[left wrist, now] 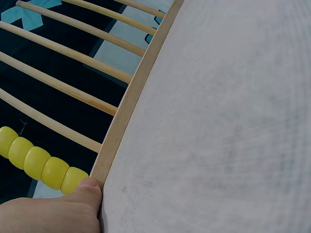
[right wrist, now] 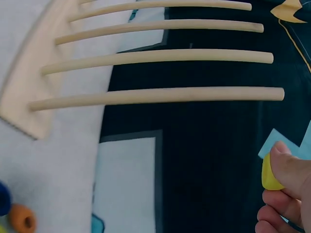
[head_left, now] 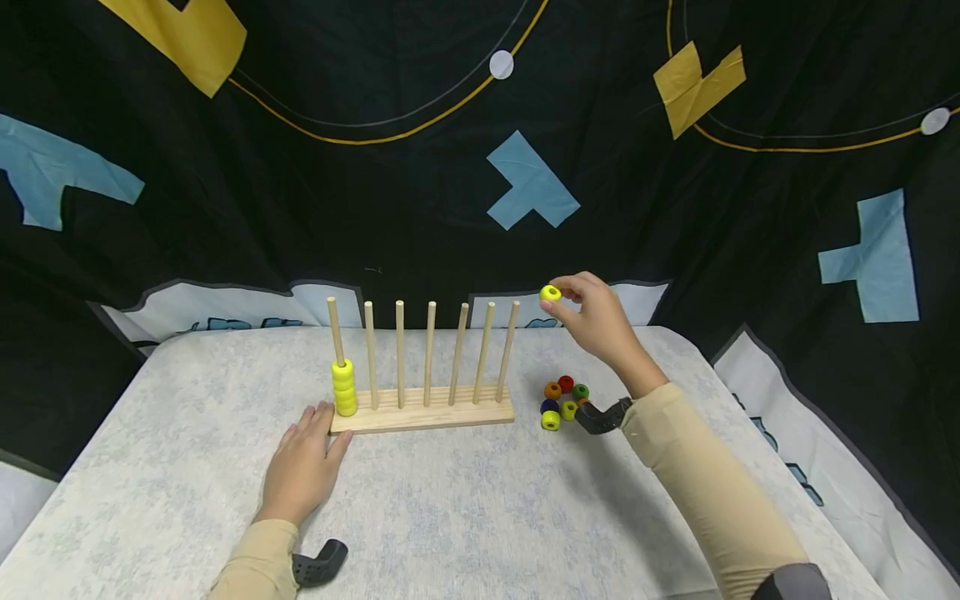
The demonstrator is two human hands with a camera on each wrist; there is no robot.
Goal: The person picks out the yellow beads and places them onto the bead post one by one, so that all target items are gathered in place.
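A wooden peg rack with upright rods stands on the table. Several yellow beads are stacked on its leftmost rod. My left hand holds the left end of the base, its thumb on the front corner below the stack. Up in the air, right of the rack, my right hand pinches another yellow bead between thumb and fingers, about as high as the rod tops. In the right wrist view that bead shows edge-on under the thumb, apart from the rods.
Right of the rack lies a small group of loose beads: red, orange, green, dark blue and yellow. A black curtain with paper shapes hangs behind the pale table.
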